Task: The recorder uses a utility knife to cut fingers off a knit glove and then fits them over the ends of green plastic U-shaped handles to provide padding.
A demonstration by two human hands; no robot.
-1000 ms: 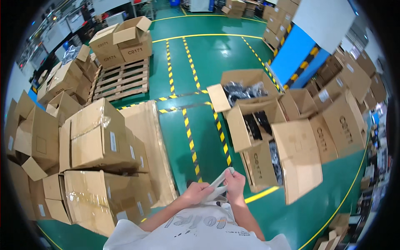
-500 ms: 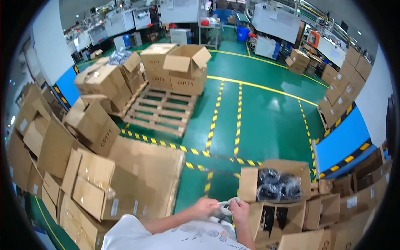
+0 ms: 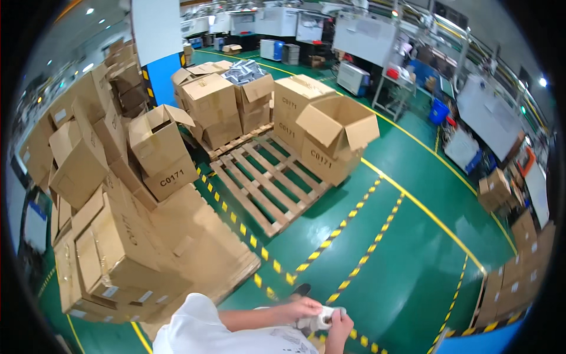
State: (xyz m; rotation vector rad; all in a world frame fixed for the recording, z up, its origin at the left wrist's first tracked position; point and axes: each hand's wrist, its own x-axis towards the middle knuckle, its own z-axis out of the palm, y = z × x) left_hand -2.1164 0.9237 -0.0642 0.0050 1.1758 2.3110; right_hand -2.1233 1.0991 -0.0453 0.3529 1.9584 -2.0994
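Note:
Low in the view, both hands are together in front of my white shirt. Between them is a small white looped piece, soft-looking; its exact kind I cannot make out. The fingers of my left hand pinch its left side. My right hand is closed on its right side, with the thumb near the top. Part of the piece is hidden by the fingers. A dark shoe tip shows on the green floor just beyond my left hand.
At left, stacked cartons stand on a cardboard-covered pallet. A slatted wooden pallet lies ahead, with an open carton on its right side. Yellow-black tape marks the floor. A blue-based pillar rises behind.
My view has swung left, so the cartons near my right side have left the picture. The white piece, stretched as a loop before, now looks more bunched between my hands.

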